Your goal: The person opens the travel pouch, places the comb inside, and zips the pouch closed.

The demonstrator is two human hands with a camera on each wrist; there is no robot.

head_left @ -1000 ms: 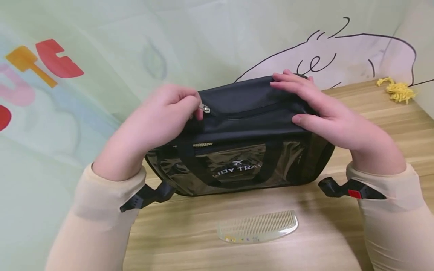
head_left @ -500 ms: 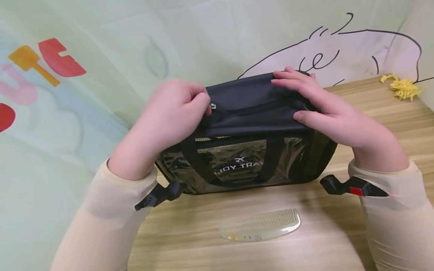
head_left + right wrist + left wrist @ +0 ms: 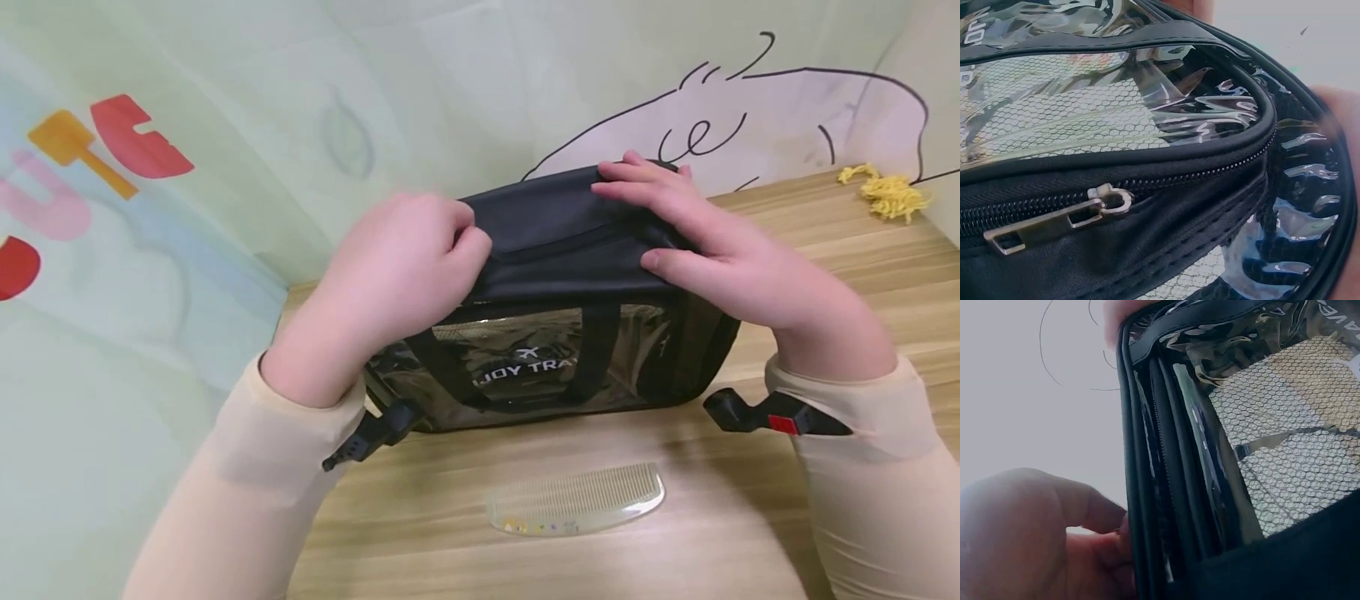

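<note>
Comb (image 3: 576,500) lay near, on the table (image 3: 420,533); bag (image 3: 555,287) stood just beyond. Top zip (image 3: 558,243) seemed mid-run, remainder undone, direction unclear. L hand (image 3: 408,258), fingers curled, prob. pinched the hidden pull; R hand (image 3: 701,229), fingers spread wide, rested on bag's R end w/ no grip.

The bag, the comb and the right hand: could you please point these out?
Bag (image 3: 555,279), head view: front part of its top.
Comb (image 3: 577,500), head view: its teeth.
Right hand (image 3: 735,257), head view: back, near thumb.
</note>
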